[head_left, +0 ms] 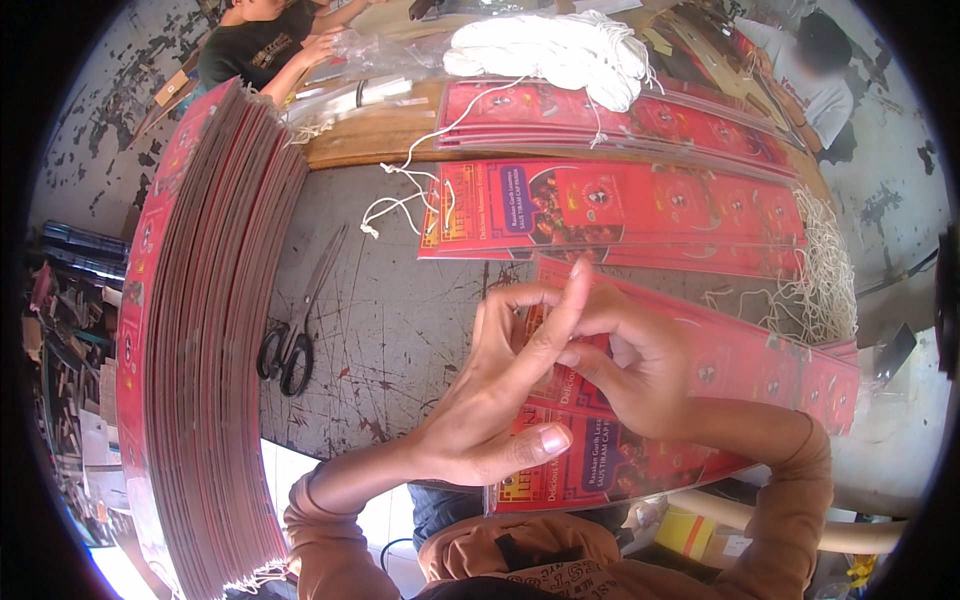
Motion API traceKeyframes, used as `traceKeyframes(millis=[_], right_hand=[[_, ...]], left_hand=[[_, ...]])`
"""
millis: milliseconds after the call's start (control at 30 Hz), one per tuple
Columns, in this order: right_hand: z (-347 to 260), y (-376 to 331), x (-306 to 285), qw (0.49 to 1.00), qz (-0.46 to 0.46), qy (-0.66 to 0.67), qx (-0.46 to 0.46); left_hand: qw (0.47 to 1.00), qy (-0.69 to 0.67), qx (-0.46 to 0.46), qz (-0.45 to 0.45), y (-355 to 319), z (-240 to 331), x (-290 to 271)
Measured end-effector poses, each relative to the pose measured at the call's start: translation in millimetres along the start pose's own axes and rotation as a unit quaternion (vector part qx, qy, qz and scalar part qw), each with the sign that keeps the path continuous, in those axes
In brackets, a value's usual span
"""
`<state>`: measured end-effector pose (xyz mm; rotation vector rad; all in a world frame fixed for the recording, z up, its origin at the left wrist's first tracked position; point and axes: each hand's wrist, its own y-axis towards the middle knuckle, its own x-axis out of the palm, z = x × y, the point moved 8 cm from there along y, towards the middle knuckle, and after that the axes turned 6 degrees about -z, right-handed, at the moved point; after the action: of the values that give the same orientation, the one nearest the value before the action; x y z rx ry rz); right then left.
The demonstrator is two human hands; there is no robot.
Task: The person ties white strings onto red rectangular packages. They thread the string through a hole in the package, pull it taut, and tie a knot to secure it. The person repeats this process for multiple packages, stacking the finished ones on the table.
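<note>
My left hand and my right hand meet above a long red printed card strip that lies across the grey table. The left fingers stretch up and touch the right fingers near the strip's upper edge. The right fingers are pinched together; what they pinch is too small to tell. A second red strip lies under my wrists at the table's front edge.
A tall stack of red cards runs along the left. Black scissors lie on the table. More red strips, white string, a white cord bundle and cut strings lie beyond. Two people sit at the far side.
</note>
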<state>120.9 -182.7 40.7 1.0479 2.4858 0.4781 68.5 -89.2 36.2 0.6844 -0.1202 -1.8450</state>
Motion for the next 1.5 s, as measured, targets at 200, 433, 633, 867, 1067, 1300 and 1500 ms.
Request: traceKeyframes(millis=[200,433,633,867,1067,1300,1500], right_hand=[[0,-1,1,1.000,0.006,-0.009,-0.024],[-3,-1,-2,1.000,0.030,0.000,-0.005],[-6,-3,-10,0.996,0.087,0.000,-0.036],[-43,-6,-3,0.969,0.031,-0.171,-0.178],[-49,-26,20,0.943,-0.050,-0.198,-0.264],[-35,-1,10,0.981,-0.046,-0.146,-0.118],[-21,0,18,0.988,-0.069,-0.101,-0.097]], left_hand=[[0.999,0.027,0.003,-0.023,-3,-2,3],[0.984,-0.065,0.013,0.164,-13,1,-27],[0.997,-0.065,-0.031,0.038,-10,17,-31],[0.958,-0.239,-0.155,0.028,-17,-6,-14],[0.897,-0.390,-0.207,-0.018,-13,-16,-11],[0.987,0.006,-0.157,-0.037,-16,-8,-17],[0.985,0.146,-0.092,-0.010,-10,5,-16]])
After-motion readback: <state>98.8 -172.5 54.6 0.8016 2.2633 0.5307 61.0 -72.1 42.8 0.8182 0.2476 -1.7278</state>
